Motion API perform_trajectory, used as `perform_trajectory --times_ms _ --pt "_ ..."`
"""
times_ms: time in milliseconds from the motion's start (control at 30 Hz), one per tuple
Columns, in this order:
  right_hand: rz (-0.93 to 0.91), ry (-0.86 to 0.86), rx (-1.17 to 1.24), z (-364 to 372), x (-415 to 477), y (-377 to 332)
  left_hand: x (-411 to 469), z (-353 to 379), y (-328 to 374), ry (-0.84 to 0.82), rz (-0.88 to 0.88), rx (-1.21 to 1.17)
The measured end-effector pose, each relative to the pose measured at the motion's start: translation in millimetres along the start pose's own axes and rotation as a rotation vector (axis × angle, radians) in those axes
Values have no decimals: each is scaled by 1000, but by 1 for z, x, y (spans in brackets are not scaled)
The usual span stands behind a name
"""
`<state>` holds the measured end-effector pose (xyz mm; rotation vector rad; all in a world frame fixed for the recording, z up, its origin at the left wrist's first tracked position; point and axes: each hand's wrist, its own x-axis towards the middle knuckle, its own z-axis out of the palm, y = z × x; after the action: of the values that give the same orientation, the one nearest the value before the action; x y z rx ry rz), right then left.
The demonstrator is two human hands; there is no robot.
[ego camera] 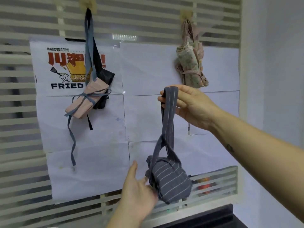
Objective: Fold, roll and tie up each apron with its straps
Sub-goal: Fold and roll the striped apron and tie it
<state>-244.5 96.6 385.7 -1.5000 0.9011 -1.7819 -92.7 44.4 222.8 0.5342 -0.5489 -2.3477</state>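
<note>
Right hand (pixel 189 104) is up high, fingers curled through the top of the strap loop (pixel 167 116). That's the grip carrying the weight. Straight down from it runs the loop, long axis vertical, its two bands crossing once before they meet the grey striped apron (pixel 171 180). The apron is rolled into a stubby bundle well below the grip, with the roll lying roughly crosswise.

Left hand (pixel 136 191) sits below and left of the grip, fingers straight, tips touching the bundle's left end, steadying rather than clutching. The bundle looks tight, pale pinstripes wrapping round it. The tie seems to sit at that left end, though the folds blur it.

Just above and right of the grip, a floral bundle (pixel 190 66) hangs from its hook (pixel 186 14). Far to the left, a pink bundle (pixel 85 102) and a black bundle (pixel 105 76) share another hook.

My read: this one's rolled and tied and only wants hanging. The right hand has the loop's top, so it would lead the lift.
</note>
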Motion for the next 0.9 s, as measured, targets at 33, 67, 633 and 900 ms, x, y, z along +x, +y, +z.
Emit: perform_trajectory --times_ms 33,67,633,900 --pt "-5 7 3 2 -2 6 1 0 -5 2 -38 -59" --pt "-14 16 6 3 -4 12 1 1 -10 7 -63 -89" --pt "-225 809 -331 -48 -54 73 4 13 -26 -127 551 492" --pt "-252 465 -798 -54 -64 89 -13 -8 -3 -210 712 1024"
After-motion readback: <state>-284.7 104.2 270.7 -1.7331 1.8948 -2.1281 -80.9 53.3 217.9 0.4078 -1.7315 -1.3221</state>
